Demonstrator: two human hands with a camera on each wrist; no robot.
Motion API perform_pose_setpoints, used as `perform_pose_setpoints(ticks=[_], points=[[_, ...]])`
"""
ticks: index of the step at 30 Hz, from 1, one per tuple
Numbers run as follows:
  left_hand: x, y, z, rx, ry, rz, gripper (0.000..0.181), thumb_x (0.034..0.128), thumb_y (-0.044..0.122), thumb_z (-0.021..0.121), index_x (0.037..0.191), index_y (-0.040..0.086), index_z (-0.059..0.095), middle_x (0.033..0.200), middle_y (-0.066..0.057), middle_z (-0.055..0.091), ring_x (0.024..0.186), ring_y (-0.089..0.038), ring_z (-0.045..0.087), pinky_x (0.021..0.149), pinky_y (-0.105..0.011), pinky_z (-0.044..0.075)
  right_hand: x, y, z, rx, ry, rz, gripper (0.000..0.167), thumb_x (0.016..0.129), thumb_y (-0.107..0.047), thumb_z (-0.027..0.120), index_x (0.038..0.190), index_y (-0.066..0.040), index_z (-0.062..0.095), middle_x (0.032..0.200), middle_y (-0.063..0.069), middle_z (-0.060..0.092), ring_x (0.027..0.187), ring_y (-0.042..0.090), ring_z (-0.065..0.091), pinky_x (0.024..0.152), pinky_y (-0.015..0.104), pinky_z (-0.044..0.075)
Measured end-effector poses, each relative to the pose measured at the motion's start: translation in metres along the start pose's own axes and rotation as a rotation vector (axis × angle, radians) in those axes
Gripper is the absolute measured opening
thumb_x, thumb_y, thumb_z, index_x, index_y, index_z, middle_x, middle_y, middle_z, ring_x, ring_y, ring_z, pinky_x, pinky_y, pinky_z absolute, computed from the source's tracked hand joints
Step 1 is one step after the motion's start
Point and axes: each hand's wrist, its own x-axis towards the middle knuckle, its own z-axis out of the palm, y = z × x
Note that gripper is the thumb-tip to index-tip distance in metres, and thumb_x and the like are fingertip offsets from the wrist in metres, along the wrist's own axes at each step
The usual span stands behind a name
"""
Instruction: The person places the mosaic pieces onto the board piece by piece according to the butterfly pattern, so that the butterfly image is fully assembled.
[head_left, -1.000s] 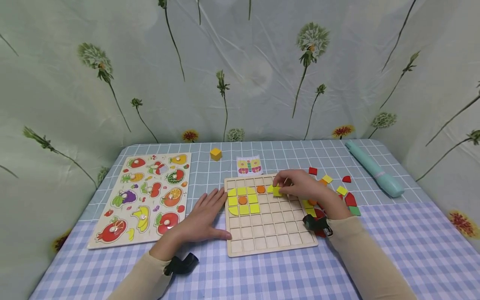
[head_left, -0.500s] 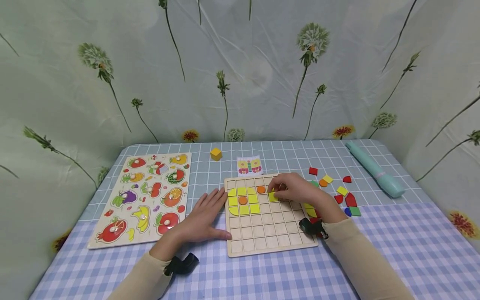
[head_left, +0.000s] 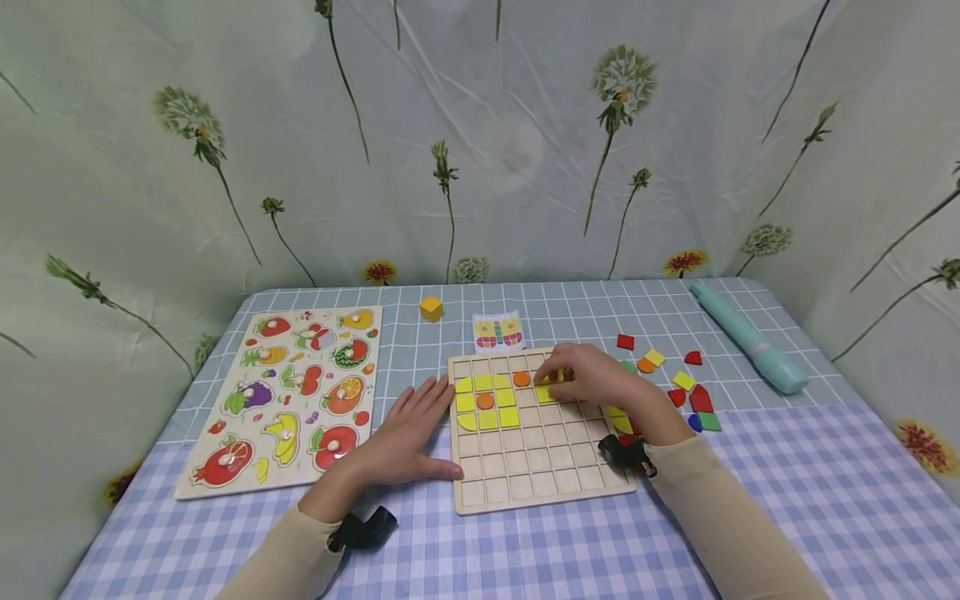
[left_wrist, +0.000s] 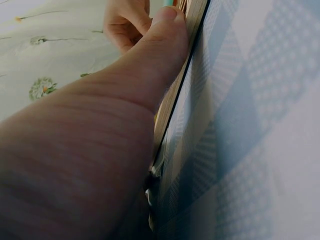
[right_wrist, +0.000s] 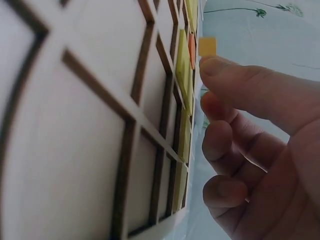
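My left hand (head_left: 401,437) lies flat with fingers spread at the left edge of a wooden grid board (head_left: 517,467); its thumb touches the frame. My right hand (head_left: 592,379), fingers bent, is over the board's upper right part. Its thumb and forefinger are at a yellow square tile (head_left: 543,393), which seems slightly raised from the grid in the right wrist view (right_wrist: 184,70). The fingers partly hide the contact. Several yellow tiles (head_left: 487,419) form a block at the board's upper left around an orange round tile (head_left: 485,401). Another orange round tile (head_left: 521,379) sits near the right fingertips.
Loose red, yellow, green, orange and blue pieces (head_left: 701,400) lie right of the board. Behind it are a butterfly picture card (head_left: 498,332) and a yellow cube (head_left: 431,308). A fruit puzzle board (head_left: 300,400) lies left; a teal tube-shaped object (head_left: 750,337) lies far right.
Over the past second my right hand has moved slightly left and lowered the yellow tile to the grid. Since half a second ago it has barely shifted. My left hand has stayed still.
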Motion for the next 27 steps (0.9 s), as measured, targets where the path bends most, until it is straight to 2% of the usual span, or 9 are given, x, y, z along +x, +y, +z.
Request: perform_pose_setpoints(ticks=[8,16,27], points=[[0.000,0.001,0.000,0.002,0.001,-0.001,0.120,0.0735,0.068,0.075,0.161,0.010,0.016,0.170,-0.007,0.010,0.158,-0.030,0.003,0.127,-0.057,0.002,-0.006,0.008,-0.011,0.054,0.047,0.117,0.018,0.092,-0.016,0.072,0.109,-0.020,0.075,0.094,-0.003,0.064,0.082,0.017,0.054,0.069,0.028,0.048],[0.000,0.000,0.001,0.006,0.000,-0.004,0.121,0.0732,0.069,0.075,0.161,0.010,0.016,0.170,-0.007,0.010,0.158,-0.030,0.004,0.127,-0.057,0.002,-0.016,0.028,-0.024,0.054,0.110,0.159,0.022,0.096,-0.018,0.067,0.118,-0.015,0.071,0.102,0.003,0.066,0.089,0.020,0.056,0.075,0.028,0.051],[0.001,0.000,0.000,-0.001,-0.003,-0.008,0.120,0.0737,0.069,0.074,0.161,0.011,0.016,0.170,-0.006,0.009,0.158,-0.030,0.003,0.127,-0.057,0.001,-0.028,0.058,-0.039,0.039,0.151,0.229,0.027,0.097,-0.019,0.064,0.124,-0.013,0.068,0.110,0.009,0.065,0.095,0.024,0.055,0.078,0.030,0.050]])
